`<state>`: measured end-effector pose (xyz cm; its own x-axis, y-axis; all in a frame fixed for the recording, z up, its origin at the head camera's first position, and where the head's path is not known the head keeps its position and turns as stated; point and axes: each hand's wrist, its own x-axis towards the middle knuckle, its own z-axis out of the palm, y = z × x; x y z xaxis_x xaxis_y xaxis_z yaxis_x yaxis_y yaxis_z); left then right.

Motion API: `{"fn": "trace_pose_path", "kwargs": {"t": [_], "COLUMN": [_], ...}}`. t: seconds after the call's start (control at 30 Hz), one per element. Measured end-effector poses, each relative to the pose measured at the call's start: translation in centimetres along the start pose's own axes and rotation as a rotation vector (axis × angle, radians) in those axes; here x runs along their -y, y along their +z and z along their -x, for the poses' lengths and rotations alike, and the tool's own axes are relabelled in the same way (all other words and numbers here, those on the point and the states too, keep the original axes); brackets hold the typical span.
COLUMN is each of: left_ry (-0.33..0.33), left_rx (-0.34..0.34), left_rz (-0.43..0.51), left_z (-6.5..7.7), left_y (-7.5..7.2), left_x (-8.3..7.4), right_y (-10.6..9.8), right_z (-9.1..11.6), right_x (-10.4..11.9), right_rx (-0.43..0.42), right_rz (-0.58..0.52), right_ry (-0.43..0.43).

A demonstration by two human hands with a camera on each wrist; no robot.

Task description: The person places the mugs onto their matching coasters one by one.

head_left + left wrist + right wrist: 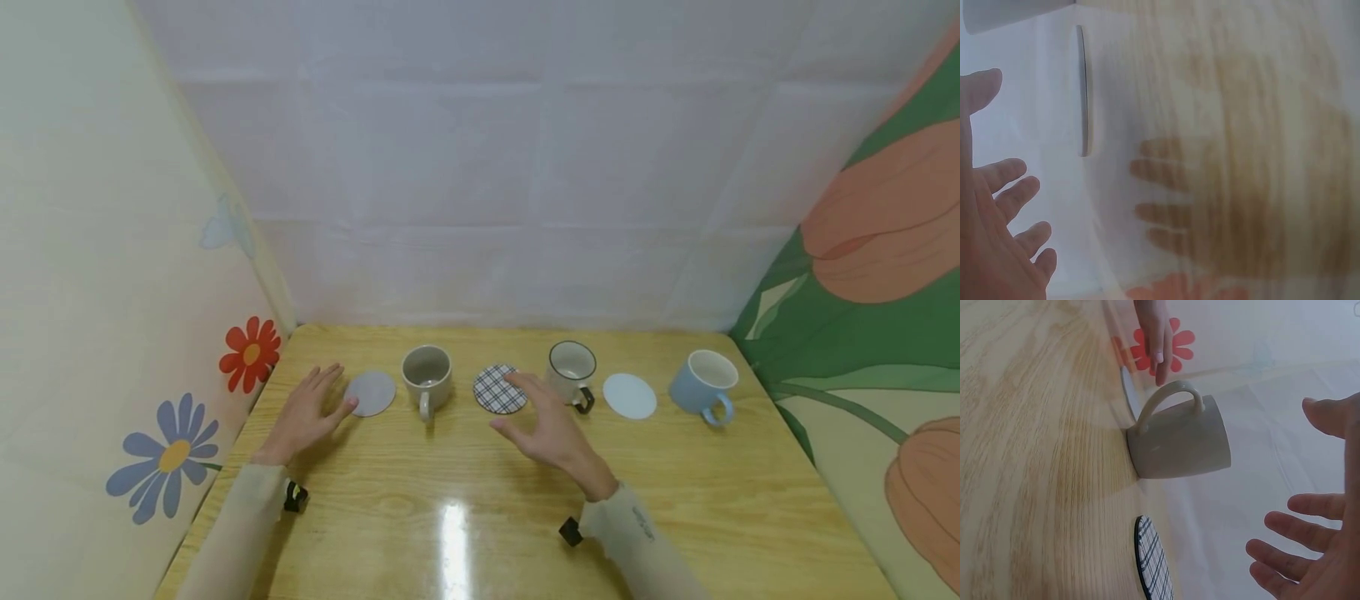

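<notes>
My left hand (pixel 303 414) is held over the left of the table, fingers spread and holding nothing, its thumb tip close to a round grey coaster (pixel 371 393). Right of that coaster stands a beige-grey mug (pixel 427 375), upright, its handle toward me. My right hand (pixel 555 429) reaches forward with relaxed, parted fingers and nothing in them. Its index fingertip overlaps a round black-and-white plaid coaster (pixel 495 392) in the head view. Just behind this hand is a white mug with a dark rim (pixel 572 362) and dark handle, partly hidden by it.
Farther right lie a round white coaster (pixel 630 396) and, beyond it, an upright light-blue mug (pixel 693 390). All stand in a row toward the back of the wooden table (pixel 390 508). A pale cloth wall (pixel 450 167) rises behind, with flowered cloths at both sides.
</notes>
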<state>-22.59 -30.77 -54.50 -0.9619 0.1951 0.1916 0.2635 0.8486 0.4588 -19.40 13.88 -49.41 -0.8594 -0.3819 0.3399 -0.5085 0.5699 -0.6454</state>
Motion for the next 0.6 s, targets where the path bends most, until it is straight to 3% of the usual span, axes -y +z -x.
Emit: {"fn": "trace_pose_path", "kwargs": {"t": [0.37,0.6], "left_ry": [0.007,-0.017], "left_rx": [0.034,0.105], "left_rz": [-0.02,-0.049], "left_z": [-0.36,-0.61], "left_y": [0.03,0.39], "left_x": [-0.83,-0.6], "right_y": [0.44,0.81], "right_z": [-0.31,-0.39], "right_x": [0.32,0.34], "right_rx": [0.033,0.048], "right_rz": [-0.033,-0.043], "right_ry": [0.015,0.035]}}
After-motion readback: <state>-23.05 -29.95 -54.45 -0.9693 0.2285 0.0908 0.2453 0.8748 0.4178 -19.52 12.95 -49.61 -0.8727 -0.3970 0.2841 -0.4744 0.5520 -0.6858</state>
